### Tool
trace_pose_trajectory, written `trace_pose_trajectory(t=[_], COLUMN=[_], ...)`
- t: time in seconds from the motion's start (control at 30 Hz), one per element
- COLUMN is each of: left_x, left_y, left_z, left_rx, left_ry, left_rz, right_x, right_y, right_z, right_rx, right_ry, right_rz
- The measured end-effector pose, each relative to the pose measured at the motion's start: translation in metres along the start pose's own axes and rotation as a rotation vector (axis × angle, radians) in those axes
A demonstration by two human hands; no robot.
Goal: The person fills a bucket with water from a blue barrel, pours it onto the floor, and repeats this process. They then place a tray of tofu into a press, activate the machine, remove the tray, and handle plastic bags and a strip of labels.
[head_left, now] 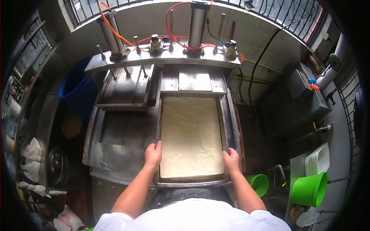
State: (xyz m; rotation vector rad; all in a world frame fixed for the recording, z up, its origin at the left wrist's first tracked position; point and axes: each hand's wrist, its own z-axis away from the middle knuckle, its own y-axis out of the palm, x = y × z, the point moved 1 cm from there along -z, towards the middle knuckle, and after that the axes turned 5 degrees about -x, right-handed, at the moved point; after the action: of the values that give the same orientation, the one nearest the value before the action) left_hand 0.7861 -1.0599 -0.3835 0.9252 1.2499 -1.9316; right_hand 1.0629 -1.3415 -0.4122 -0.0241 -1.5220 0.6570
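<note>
A rectangular metal tray (222,123) full of pale, smooth curd or dough (190,134) lies on a steel press table (123,142), its far end under the press head. My left hand (153,154) grips the tray's left rim near the front corner. My right hand (231,158) grips the right rim opposite it. Both arms reach forward from my white shirt at the bottom of the view.
Two pneumatic cylinders (197,23) with orange hoses (115,32) stand over the press. A second pressing bay (123,90) is on the left, a blue barrel (77,90) beyond it. Green buckets (310,188) and white trays (318,159) sit at the right.
</note>
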Motion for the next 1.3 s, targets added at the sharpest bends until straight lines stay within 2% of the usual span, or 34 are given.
trace_pose_trajectory(t=[0.07,0.17,0.23,0.27,0.3,0.33,0.37,0.4,0.43,0.53,0.6,0.63,0.67,0.7,0.77,0.9,0.93,0.97,1.0,1.03,1.1,1.13,1.17,1.23,1.27,1.3], left_x=[-0.001,-0.003,-0.013,-0.021,-0.036,-0.047,-0.061,-0.072,-0.08,-0.108,-0.117,-0.118,-0.113,-0.115,-0.134,-0.147,-0.134,-0.122,-0.108,-0.091,-0.113,-0.096,-0.084,-0.106,-0.116,-0.116], left_y=[-0.004,-0.004,-0.002,0.001,0.002,0.006,0.01,0.015,0.022,0.049,0.068,0.074,0.084,0.096,0.102,0.085,0.079,0.074,0.069,0.064,0.044,0.053,0.062,0.082,0.087,0.096], left_z=[0.008,-0.003,-0.027,-0.046,-0.067,-0.088,-0.108,-0.126,-0.145,-0.199,-0.248,-0.278,-0.318,-0.338,-0.369,-0.344,-0.324,-0.306,-0.29,-0.272,-0.193,-0.177,-0.166,-0.127,-0.121,-0.126], left_rx=[-0.017,-0.047,-0.107,-0.083,-0.045,-0.011,-0.011,0.01,0.012,-0.026,-0.034,0.03,0.165,0.076,0.073,0.07,0.097,0.124,0.112,0.101,0.168,0.131,0.09,0.058,0.153,0.154], left_ry=[0.057,0.108,0.254,0.257,0.262,0.274,0.264,0.274,0.287,0.295,0.398,0.479,0.51,0.372,0.024,0.086,0.237,0.394,0.372,0.346,0.024,-0.051,-0.122,-0.29,-0.315,-0.316], left_rz=[0.005,-0.038,-0.05,-0.055,-0.169,-0.189,-0.264,-0.279,-0.282,-0.338,-0.35,-0.48,-0.529,-0.342,0.106,-0.052,-0.125,-0.193,-0.115,-0.038,0.264,0.361,0.459,0.691,0.788,0.786], right_x=[-0.006,0.026,0.048,0.055,0.042,0.079,0.05,0.077,0.069,0.089,0.103,0.106,0.129,0.151,0.149,0.125,0.116,0.126,0.095,0.114,0.186,0.231,0.264,0.312,0.341,0.349], right_y=[0.0,0.005,0.017,0.027,0.038,0.043,0.056,0.062,0.075,0.095,0.107,0.115,0.121,0.124,0.122,0.128,0.128,0.11,0.1,0.084,0.07,0.07,0.068,0.082,0.089,0.099], right_z=[0.007,0.01,-0.004,-0.019,-0.043,-0.056,-0.085,-0.102,-0.122,-0.185,-0.231,-0.255,-0.261,-0.263,-0.275,-0.304,-0.32,-0.316,-0.344,-0.344,-0.344,-0.34,-0.348,-0.383,-0.384,-0.404], right_rx=[-0.023,-0.038,-0.14,-0.132,-0.124,-0.057,-0.112,-0.039,-0.106,-0.042,-0.009,-0.018,0.01,0.036,0.081,0.318,0.238,0.194,0.015,-0.284,-0.597,-0.657,-0.594,-0.55,-0.421,-0.396], right_ry=[-0.013,-0.021,-0.082,-0.149,-0.132,-0.047,-0.155,-0.07,-0.148,-0.14,-0.123,-0.119,-0.169,-0.218,-0.192,-0.068,-0.011,0.268,0.008,-0.322,-0.65,-0.65,-0.676,-0.787,-0.64,-0.481], right_rz=[0.024,0.076,0.146,0.13,0.19,0.197,0.268,0.32,0.322,0.413,0.505,0.534,0.304,0.071,0.041,-0.071,-0.005,-0.086,0.23,0.314,0.148,0.144,0.168,0.265,0.365,0.441])
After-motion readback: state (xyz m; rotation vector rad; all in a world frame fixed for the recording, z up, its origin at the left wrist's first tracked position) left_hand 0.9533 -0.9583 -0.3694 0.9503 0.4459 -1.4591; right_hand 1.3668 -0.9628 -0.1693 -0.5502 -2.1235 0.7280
